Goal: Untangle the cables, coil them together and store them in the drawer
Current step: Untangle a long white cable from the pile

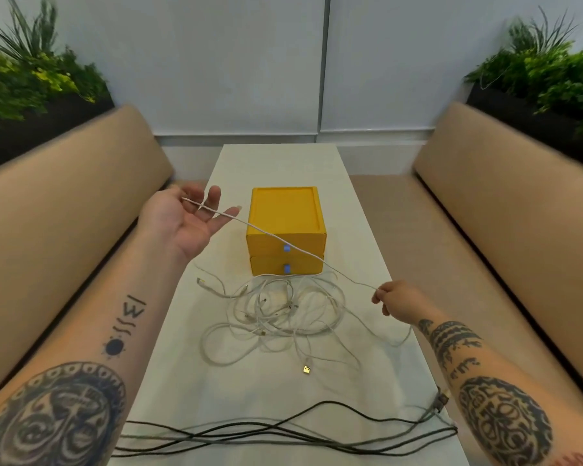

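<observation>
The left hand (pixel 189 220) lies palm-up, fingers spread, with one white cable (pixel 266 234) draped across them. The right hand (pixel 389 299) pinches that same cable, stretched above the white tangle (pixel 276 314) on the table (pixel 283 163). Dark cables (pixel 283 435) lie loose nearer. The yellow drawer unit (pixel 285 227) is closed, so untangling looks barely begun, with coiling and storing still to do.

I see cable (pixel 266 234) stretched from open left hand (pixel 186 223) to pinching right hand (pixel 392 299), crossing drawers (pixel 285 213); tangle (pixel 283 311) just before drawers.
</observation>
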Demonstrator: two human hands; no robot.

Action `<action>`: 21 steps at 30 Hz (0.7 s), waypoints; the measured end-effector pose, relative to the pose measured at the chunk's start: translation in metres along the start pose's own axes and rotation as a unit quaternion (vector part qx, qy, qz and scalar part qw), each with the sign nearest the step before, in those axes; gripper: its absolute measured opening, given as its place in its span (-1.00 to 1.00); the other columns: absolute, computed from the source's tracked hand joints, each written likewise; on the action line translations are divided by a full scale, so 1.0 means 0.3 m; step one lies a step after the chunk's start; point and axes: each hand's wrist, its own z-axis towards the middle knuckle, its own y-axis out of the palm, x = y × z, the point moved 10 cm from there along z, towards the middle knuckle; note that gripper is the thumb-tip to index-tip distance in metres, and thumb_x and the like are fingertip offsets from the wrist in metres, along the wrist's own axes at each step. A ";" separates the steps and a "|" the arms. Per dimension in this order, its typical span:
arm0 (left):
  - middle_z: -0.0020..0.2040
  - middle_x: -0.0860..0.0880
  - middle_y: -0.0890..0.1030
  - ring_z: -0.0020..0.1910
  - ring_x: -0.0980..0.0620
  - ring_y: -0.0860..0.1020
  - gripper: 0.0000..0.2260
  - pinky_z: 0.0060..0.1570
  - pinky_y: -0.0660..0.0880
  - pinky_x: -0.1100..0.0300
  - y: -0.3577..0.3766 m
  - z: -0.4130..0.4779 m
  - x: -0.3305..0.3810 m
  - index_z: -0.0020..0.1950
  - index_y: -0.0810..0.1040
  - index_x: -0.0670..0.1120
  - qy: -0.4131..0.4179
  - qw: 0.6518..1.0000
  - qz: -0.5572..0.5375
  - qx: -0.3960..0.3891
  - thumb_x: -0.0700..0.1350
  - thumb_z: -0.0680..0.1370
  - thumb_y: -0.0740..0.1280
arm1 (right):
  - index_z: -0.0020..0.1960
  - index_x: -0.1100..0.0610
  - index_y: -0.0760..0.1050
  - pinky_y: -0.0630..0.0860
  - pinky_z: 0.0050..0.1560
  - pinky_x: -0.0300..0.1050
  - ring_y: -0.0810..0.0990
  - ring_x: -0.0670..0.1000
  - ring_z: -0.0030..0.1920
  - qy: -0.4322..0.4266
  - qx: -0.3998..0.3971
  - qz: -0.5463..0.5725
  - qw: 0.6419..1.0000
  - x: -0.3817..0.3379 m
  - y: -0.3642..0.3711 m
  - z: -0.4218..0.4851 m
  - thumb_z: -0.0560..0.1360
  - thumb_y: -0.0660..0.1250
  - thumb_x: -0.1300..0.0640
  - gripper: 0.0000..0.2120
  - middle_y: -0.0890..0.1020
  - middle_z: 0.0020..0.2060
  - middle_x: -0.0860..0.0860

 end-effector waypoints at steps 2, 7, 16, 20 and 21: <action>-0.47 0.04 0.49 -0.38 0.02 0.62 -0.70 -0.02 0.57 -0.28 0.027 -0.014 -0.009 -0.10 0.46 -0.10 0.006 0.999 0.031 -0.026 -0.07 0.72 0.03 | 0.27 0.10 0.58 0.49 0.19 -0.09 0.56 0.10 0.22 0.041 0.017 0.015 0.999 0.048 0.003 0.014 0.64 0.16 0.16 -0.70 0.64 0.10 -0.02; -0.41 0.02 0.49 -0.32 -0.04 0.63 -0.73 0.00 0.58 -0.30 0.163 -0.123 -0.147 0.05 0.49 -0.10 -0.012 0.973 0.174 -0.152 -0.01 0.71 0.07 | 0.43 0.06 0.45 0.38 0.42 0.03 0.43 0.09 0.41 -0.017 0.123 0.178 0.976 -0.116 -0.128 0.005 0.58 0.12 0.28 -0.54 0.50 0.40 0.05; -0.42 -0.02 0.55 -0.36 -0.05 0.60 -0.72 -0.04 0.52 0.01 0.245 -0.352 -0.481 -0.09 0.56 -0.12 -0.001 0.815 0.491 -0.308 -0.12 0.70 0.12 | 0.03 0.20 0.60 0.58 -0.22 -0.08 0.66 0.02 -0.36 -0.103 -0.230 0.296 0.921 -0.666 -0.121 -0.260 0.55 0.17 -0.35 -0.40 0.68 -0.34 0.06; -0.39 -0.01 0.59 -0.31 -0.03 0.62 -0.74 -0.09 0.47 0.12 0.174 -0.343 -0.539 -0.07 0.58 -0.12 -0.026 0.788 0.539 -0.297 -0.13 0.69 0.13 | 0.13 0.24 0.60 0.54 -0.01 -0.01 0.66 0.04 -0.15 -0.131 -0.235 0.390 0.881 -0.695 -0.131 -0.258 0.60 0.28 -0.09 -0.61 0.71 -0.20 0.03; -0.36 -0.02 0.61 -0.29 -0.01 0.62 -0.74 -0.05 0.48 0.12 0.155 -0.337 -0.544 -0.04 0.58 -0.13 -0.031 0.787 0.543 -0.291 -0.13 0.69 0.13 | 0.15 0.24 0.61 0.52 -0.06 -0.06 0.66 0.01 -0.17 -0.149 -0.194 0.395 0.885 -0.692 -0.161 -0.256 0.62 0.29 -0.02 -0.66 0.71 -0.22 0.01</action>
